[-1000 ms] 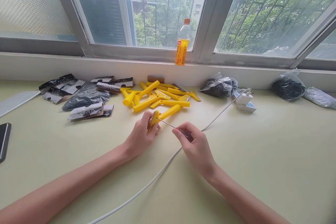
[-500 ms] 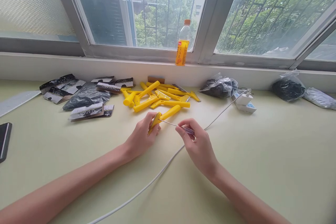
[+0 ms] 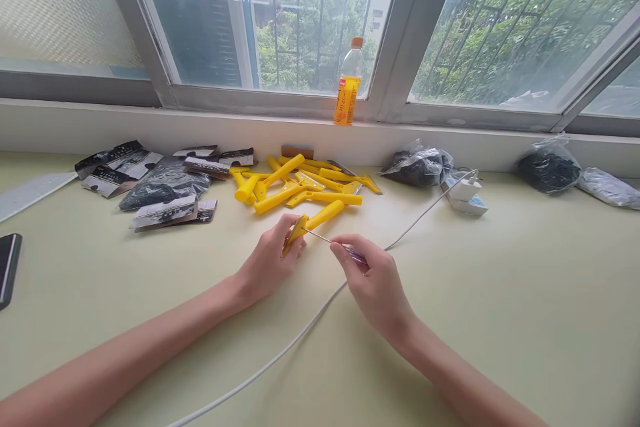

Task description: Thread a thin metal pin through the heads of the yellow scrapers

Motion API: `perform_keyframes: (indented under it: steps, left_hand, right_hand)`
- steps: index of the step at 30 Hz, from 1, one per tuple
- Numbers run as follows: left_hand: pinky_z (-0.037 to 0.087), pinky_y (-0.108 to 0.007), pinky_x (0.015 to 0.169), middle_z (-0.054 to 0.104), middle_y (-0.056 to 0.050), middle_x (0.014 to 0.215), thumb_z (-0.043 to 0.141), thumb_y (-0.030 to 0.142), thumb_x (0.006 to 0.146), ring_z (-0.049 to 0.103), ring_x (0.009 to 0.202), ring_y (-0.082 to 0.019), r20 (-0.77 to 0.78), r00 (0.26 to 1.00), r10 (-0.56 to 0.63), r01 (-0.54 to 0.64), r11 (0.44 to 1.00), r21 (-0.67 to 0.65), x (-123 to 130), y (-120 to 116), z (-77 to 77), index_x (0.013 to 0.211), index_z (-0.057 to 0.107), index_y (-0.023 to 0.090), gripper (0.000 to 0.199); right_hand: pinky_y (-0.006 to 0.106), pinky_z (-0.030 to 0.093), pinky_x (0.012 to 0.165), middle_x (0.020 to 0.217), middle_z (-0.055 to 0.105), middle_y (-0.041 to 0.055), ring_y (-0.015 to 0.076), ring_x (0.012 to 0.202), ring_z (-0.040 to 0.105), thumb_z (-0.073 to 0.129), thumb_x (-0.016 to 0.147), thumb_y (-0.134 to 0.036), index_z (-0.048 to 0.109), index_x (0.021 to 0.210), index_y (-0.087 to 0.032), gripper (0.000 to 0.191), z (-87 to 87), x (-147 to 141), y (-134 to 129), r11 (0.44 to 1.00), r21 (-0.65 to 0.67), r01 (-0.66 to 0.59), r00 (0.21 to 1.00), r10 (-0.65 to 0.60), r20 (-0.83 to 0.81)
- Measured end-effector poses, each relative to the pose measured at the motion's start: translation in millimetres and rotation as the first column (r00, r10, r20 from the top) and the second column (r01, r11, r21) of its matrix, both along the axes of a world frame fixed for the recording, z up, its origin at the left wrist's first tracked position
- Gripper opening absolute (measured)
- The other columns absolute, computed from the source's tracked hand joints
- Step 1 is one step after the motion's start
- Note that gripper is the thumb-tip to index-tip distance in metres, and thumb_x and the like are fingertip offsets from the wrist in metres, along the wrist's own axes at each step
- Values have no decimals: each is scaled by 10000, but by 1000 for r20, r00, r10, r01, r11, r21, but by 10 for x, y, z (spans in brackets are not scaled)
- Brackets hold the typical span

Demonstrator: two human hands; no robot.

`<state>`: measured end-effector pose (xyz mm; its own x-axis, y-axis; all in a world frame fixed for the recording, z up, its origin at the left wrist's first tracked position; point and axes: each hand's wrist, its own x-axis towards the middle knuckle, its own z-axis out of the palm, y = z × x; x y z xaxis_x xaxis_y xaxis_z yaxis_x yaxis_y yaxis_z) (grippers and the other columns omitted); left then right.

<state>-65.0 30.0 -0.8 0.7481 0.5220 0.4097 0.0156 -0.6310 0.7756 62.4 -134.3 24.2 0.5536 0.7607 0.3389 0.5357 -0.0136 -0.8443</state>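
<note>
My left hand (image 3: 273, 253) is closed around the head of a yellow scraper (image 3: 324, 215), whose handle points up and to the right. Between the thumb and fingers of my right hand (image 3: 375, 280) is a screwdriver (image 3: 356, 254) with a clear purplish handle. Its thin metal shaft reaches left, and the tip meets the scraper's head; the exact contact point is too small to make out. Just beyond my hands lies a pile of similar yellow scrapers (image 3: 280, 199), some with metal blades showing.
A white cable (image 3: 280, 351) crosses the table beneath my right hand to a power strip with a plug (image 3: 465, 197). Left are printed cards (image 3: 165, 212), a dark-filled plastic bag (image 3: 167, 180) and a phone (image 3: 9, 270). Bags (image 3: 417, 163) and a bottle (image 3: 347, 90) stand at the back.
My right hand has shifted slightly left and turned a little with the screwdriver, whose shaft now slopes more steeply. My left hand and the scraper are about where they were.
</note>
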Motion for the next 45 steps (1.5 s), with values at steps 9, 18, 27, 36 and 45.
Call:
perform_keyframes:
  steps: [9, 18, 27, 36, 45]
  left_hand:
    - [557, -299, 681, 662, -26, 881, 529, 259, 968, 681, 786, -170, -10, 1000, -5, 5, 1000, -2, -6, 7, -4, 1190, 484, 237, 227]
    - [551, -285, 665, 666, -10, 854, 546, 259, 959, 679, 760, -164, -18, 1000, 8, -8, 1000, -16, -5, 11, 9, 1146, 472, 241, 202]
    - [546, -278, 649, 672, 0, 849, 556, 270, 957, 670, 714, -152, -26, 999, 18, -19, 1000, -13, -4, 10, -9, 1101, 452, 247, 180]
    - [539, -273, 647, 673, -4, 854, 546, 261, 962, 671, 718, -151, -43, 999, 20, -20, 1000, 1, -8, 13, 5, 1131, 461, 244, 190]
    - [547, -278, 657, 669, -5, 851, 548, 259, 960, 671, 722, -150, -21, 1000, 14, -13, 1000, 3, -8, 14, 5, 1136, 459, 242, 198]
  right_hand:
    - [258, 332, 551, 643, 466, -34, 124, 585, 380, 521, 998, -454, 586, 801, -205, 324, -17, 27, 14, 999, -48, -21, 998, 17, -66]
    - [253, 273, 500, 577, 376, -58, 114, 531, 326, 493, 1003, -514, 578, 805, -210, 373, -31, 12, 12, 993, -115, -7, 994, -5, -105]
    - [251, 359, 577, 707, 527, -27, 121, 615, 424, 592, 971, -424, 605, 865, -209, 240, -40, 17, 24, 999, 36, -18, 999, 19, -40]
    - [264, 380, 591, 708, 532, -8, 131, 623, 453, 493, 1027, -388, 642, 865, -198, 291, -49, 30, 30, 999, 30, 9, 998, -11, 55]
    - [247, 400, 571, 765, 540, -14, 131, 642, 491, 516, 1015, -405, 622, 1064, -221, 218, -42, 17, 35, 999, 35, -3, 1000, 3, 15]
